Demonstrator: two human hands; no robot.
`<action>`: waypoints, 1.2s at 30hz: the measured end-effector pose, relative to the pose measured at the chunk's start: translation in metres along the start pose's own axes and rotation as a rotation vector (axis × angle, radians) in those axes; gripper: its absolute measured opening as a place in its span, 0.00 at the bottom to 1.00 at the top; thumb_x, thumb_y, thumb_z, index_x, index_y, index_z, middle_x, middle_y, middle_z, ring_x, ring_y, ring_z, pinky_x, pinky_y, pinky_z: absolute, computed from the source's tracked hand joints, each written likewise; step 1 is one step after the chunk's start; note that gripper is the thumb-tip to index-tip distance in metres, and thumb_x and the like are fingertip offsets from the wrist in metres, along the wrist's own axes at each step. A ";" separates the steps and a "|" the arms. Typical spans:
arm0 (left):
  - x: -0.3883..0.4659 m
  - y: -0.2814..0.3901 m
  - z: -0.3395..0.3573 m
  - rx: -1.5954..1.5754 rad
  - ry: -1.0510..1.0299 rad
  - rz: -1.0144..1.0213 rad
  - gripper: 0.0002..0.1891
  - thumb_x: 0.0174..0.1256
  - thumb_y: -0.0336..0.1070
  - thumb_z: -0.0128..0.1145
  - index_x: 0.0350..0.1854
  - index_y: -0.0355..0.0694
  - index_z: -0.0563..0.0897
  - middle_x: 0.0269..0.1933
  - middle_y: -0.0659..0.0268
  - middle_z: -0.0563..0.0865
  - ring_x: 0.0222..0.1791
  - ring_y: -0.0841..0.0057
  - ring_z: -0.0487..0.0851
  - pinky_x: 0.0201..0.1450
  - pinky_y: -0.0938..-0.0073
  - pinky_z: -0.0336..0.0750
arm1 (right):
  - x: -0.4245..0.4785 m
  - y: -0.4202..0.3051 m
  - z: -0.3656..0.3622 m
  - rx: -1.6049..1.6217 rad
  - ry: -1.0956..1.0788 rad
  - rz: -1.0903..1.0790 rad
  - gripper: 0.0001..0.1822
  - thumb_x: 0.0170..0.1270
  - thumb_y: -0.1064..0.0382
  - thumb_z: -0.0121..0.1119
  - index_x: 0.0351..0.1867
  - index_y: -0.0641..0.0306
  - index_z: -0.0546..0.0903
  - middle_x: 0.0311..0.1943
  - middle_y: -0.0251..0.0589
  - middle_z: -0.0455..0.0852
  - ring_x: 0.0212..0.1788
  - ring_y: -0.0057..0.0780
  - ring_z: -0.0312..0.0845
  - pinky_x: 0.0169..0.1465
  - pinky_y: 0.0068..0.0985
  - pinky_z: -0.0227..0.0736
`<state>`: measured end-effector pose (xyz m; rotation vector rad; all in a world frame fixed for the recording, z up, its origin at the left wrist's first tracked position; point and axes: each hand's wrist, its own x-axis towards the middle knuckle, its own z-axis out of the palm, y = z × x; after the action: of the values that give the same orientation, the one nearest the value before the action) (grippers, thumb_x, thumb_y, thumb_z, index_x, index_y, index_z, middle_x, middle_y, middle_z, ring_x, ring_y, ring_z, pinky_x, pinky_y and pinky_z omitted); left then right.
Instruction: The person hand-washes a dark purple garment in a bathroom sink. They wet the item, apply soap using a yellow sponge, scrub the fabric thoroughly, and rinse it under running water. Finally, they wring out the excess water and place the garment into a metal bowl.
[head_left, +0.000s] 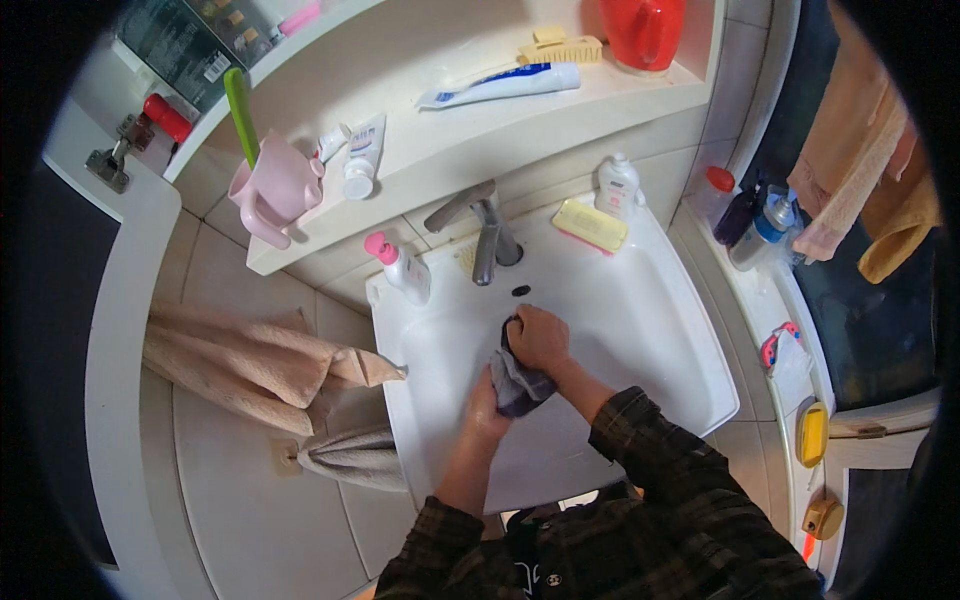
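A piece of grey and dark cloth (517, 386), bunched up so that its kind is unclear, is held over the basin of a white washbasin (652, 330). My left hand (486, 405) grips its lower left side, with part of the fingers hidden by the cloth. Closed into a fist, my right hand (538, 337) holds the upper dark end. Just beyond my hands is the dark overflow hole (521, 290), and above it stands a metal faucet (491, 240). No running water shows under the spout.
A pump bottle (405, 270) stands at the basin's left corner. A yellow soap box (591, 225) and a white bottle (618, 187) sit at the back right. Overhead, a white shelf (465, 142) carries a pink cup (277, 180) and toothpaste (502, 84). A towel (262, 360) hangs left.
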<state>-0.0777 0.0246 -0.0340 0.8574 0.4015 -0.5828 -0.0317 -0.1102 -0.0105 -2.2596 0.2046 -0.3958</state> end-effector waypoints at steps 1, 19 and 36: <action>-0.001 0.009 0.008 0.011 -0.017 0.013 0.24 0.70 0.52 0.37 0.60 0.41 0.66 0.59 0.62 0.72 0.60 0.67 0.69 0.64 0.63 0.63 | 0.003 0.003 -0.005 0.129 0.079 -0.015 0.14 0.52 0.63 0.51 0.38 0.69 0.77 0.31 0.50 0.82 0.32 0.47 0.79 0.36 0.36 0.74; -0.005 -0.004 0.042 0.021 0.199 0.017 0.19 0.70 0.46 0.42 0.55 0.40 0.70 0.50 0.64 0.77 0.52 0.69 0.75 0.55 0.67 0.70 | -0.020 0.003 -0.011 -0.148 -0.206 0.120 0.11 0.61 0.59 0.45 0.30 0.63 0.76 0.25 0.50 0.82 0.31 0.49 0.78 0.34 0.44 0.70; -0.023 0.062 0.023 0.222 -0.004 0.226 0.20 0.64 0.47 0.52 0.53 0.42 0.72 0.49 0.60 0.80 0.47 0.66 0.81 0.45 0.62 0.78 | -0.016 -0.018 -0.071 0.505 -0.070 -0.163 0.14 0.56 0.57 0.59 0.29 0.69 0.75 0.22 0.48 0.76 0.24 0.42 0.70 0.30 0.34 0.64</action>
<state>-0.0543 0.0458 0.0285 1.0985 0.2344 -0.4239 -0.0710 -0.1443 0.0439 -1.7912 -0.1092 -0.4004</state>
